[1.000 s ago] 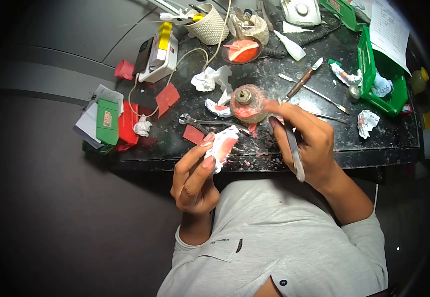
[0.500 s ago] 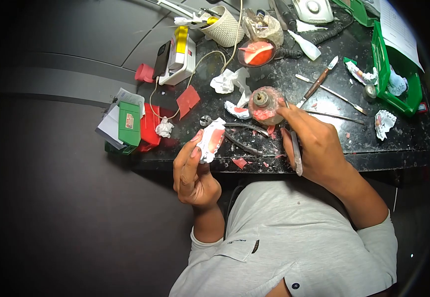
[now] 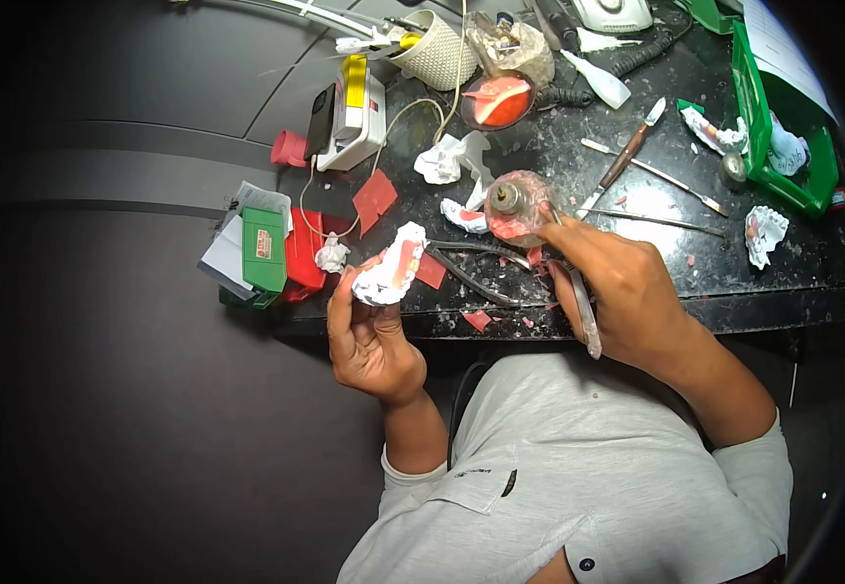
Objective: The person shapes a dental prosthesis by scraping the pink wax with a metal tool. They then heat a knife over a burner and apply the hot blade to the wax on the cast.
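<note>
Head view: left hand grips the tooth mould at the counter front edge; right hand clasps a tool, tip at the burner, likely warming it; next calls for a steady carry.

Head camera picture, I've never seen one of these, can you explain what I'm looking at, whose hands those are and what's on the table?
This is one camera worn on a person's head, looking down, so the grey shirt at the bottom is their own and both hands are theirs. The left hand holds up a white plaster dental cast with pink wax on it. The right hand grips a slim metal instrument, its upper end close to a small glass burner on the black table. Also there: pliers, crumpled tissues, a red bowl, a woven cup of tools, green boxes at the left edge and a green tray at the right.
</note>
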Available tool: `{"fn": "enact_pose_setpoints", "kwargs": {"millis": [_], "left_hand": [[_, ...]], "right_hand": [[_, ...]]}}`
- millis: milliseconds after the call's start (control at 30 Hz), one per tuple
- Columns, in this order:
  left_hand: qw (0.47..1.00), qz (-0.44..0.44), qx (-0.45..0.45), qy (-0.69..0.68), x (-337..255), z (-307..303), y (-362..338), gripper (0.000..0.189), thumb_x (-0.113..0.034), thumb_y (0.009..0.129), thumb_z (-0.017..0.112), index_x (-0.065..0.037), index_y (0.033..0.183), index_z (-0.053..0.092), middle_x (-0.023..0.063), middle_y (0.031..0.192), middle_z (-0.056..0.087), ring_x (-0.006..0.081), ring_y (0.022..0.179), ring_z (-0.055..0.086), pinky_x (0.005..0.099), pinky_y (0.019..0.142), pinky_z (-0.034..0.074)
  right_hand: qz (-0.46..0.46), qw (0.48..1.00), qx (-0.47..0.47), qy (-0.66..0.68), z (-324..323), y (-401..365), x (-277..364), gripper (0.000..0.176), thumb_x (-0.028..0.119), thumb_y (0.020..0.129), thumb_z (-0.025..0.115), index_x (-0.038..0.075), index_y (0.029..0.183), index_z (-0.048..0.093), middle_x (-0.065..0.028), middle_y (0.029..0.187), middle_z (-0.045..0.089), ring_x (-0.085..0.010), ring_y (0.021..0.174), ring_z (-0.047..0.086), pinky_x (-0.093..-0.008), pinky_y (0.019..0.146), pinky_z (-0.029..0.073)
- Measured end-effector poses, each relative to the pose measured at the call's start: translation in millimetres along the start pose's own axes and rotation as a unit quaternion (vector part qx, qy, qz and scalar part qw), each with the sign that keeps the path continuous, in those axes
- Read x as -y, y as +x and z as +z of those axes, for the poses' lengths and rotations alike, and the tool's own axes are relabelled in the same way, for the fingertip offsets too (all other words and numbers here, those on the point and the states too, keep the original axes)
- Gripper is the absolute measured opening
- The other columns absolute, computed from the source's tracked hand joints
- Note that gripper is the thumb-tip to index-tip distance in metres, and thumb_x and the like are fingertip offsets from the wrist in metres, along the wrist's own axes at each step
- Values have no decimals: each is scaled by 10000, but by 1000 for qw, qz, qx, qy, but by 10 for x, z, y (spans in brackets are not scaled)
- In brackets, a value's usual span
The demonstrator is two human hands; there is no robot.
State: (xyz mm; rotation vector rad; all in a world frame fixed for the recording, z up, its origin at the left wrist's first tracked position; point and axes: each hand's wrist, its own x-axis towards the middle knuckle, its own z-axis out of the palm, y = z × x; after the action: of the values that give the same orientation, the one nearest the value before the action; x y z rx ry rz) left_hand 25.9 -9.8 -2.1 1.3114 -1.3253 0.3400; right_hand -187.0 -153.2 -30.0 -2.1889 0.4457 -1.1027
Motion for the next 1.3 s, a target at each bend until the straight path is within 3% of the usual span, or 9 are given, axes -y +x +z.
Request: {"fn": "enact_pose_setpoints", "kwargs": {"millis": [67,133,233,467,633,667,1033,1267,1300], "left_hand": [[1000,-4,0,-5,1,16,21,423,76,952,640,115,1354,519,269,1268,618,324,1156,660,394,978,567],[1000,-6,-7,-3,-2,37,35,433,82,953,635,113,1366,508,276,1271,626,324,1161,659,401,991,559],[1000,-17,-1,-2,-13,54,63,440,85,956,630,117,1374,498,285,1280,628,322,1159,661,402,1004,549],[998,-55,-5,-19,46,112,144,466,63,956,644,139,1386,481,289,1285,618,315,1169,651,419,1043,534],[989,-133,-6,-68,224,174,304,416,62,993,579,127,1392,481,272,1260,630,292,1146,656,407,1015,566],[986,-143,-6,-84,230,189,328,445,74,971,612,135,1393,487,269,1307,610,294,1185,640,392,1045,529],[987,-136,47,-74,264,418,454,403,68,960,636,111,1349,541,224,1243,646,248,1112,674,355,989,576],[986,-130,79,-69,241,575,498,419,81,918,693,84,1322,580,200,1170,705,201,1049,698,293,937,563],[986,-130,80,-70,234,592,505,419,81,918,693,84,1322,580,200,1170,705,201,1049,698,293,937,563]], "right_hand": [[4,1000,-4,1,15,1,-7,380,-35,808,722,-58,1174,624,-299,1099,693,-424,956,717,-429,808,596],[-24,999,-41,-24,55,-5,-30,304,5,841,681,-44,1134,617,-183,953,689,-337,764,699,-409,665,559],[-21,999,-32,-31,59,-21,-37,311,15,849,678,-42,1148,611,-182,974,686,-333,756,697,-405,661,558],[-24,998,-42,-37,67,-26,-47,329,33,845,690,-44,1154,605,-186,1022,690,-325,788,710,-403,660,562],[-16,999,-27,-43,79,-57,-73,348,42,849,686,-45,1172,592,-206,1091,695,-323,854,722,-401,689,574],[-14,998,-29,-44,68,-58,-73,348,42,849,686,-45,1172,592,-206,1091,695,-323,854,722,-401,689,574],[-6,999,11,-40,10,-63,-67,396,60,811,702,-33,1176,583,-201,1116,686,-308,860,721,-388,691,587],[-5,998,-50,-48,46,-68,-80,371,61,827,695,-42,1165,582,-233,1148,681,-315,837,723,-391,673,586],[15,998,-43,-30,25,-64,-67,366,24,837,692,-60,1179,594,-265,1145,684,-356,881,725,-405,716,594]]}}
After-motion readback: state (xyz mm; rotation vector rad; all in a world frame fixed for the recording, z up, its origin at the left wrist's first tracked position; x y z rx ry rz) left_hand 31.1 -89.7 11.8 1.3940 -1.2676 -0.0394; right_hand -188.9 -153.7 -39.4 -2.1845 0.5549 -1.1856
